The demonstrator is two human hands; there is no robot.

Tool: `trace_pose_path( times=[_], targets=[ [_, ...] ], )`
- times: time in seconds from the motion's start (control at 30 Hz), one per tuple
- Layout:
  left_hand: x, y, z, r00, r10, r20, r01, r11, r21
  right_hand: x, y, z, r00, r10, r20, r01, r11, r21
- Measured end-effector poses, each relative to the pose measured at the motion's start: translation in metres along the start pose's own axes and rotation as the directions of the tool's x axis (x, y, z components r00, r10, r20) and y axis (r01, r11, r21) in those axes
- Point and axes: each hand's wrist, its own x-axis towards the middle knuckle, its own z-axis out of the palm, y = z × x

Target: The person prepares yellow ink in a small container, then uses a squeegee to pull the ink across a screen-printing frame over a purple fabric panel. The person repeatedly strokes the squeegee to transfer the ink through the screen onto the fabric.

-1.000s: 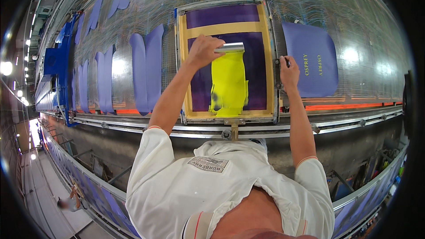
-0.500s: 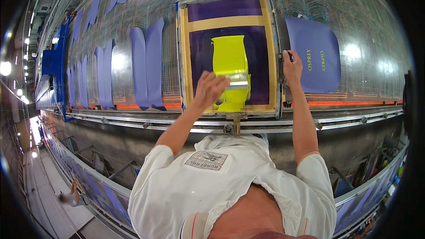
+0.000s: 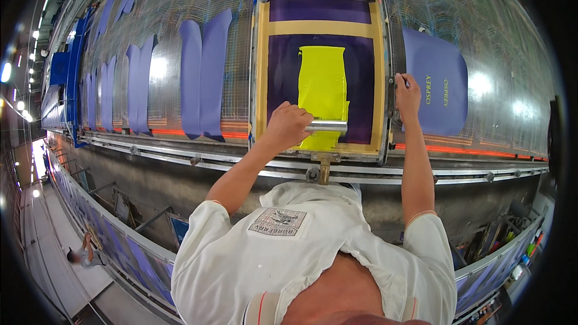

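Note:
My left hand [image 3: 288, 125] is closed around the end of a squeegee [image 3: 329, 125] with a straight metal edge. The squeegee lies crosswise on bright yellow-green ink [image 3: 323, 78], near the close end of a screen printing frame [image 3: 261, 84]. Dark purple mesh surrounds the ink, bordered by tan tape [image 3: 319, 28]. At the frame's right side, my right hand [image 3: 408, 99] has its fingers curled on the edge; the exact grip is partly hidden. Just right of it lies a purple-blue fabric piece [image 3: 442, 84] with small yellow-green lettering.
More purple-blue fabric pieces [image 3: 205, 78] lie in rows leftward on the long table. A metal rail [image 3: 235, 168] runs along its near edge, with a brass-coloured bracket [image 3: 324, 171] on the frame. Another person [image 3: 84, 256] is far off at lower left, beside another table.
The squeegee in my left hand has come nearer to me over the ink. My right hand stays at the frame's right side. The whole view has shifted slightly.

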Motion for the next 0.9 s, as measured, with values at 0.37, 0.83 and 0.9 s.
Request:
trace_pose_path(
  times=[0.37,0.83,0.9],
  targets=[
    [0.158,-0.089,-0.059,0.997,-0.063,-0.036,0.062,0.998,-0.034,0.022,-0.163,0.050,0.537,-0.497,0.681,0.726,0.684,-0.074],
    [0.175,-0.110,-0.038,0.979,-0.022,-0.204,0.017,0.999,-0.028,0.038,-0.152,0.097,0.548,-0.525,0.651,0.831,0.431,-0.352],
    [0.160,-0.102,-0.028,0.972,-0.006,-0.235,-0.001,1.000,-0.030,0.022,-0.143,0.094,0.536,-0.526,0.661,0.842,0.395,-0.368]
  ],
)
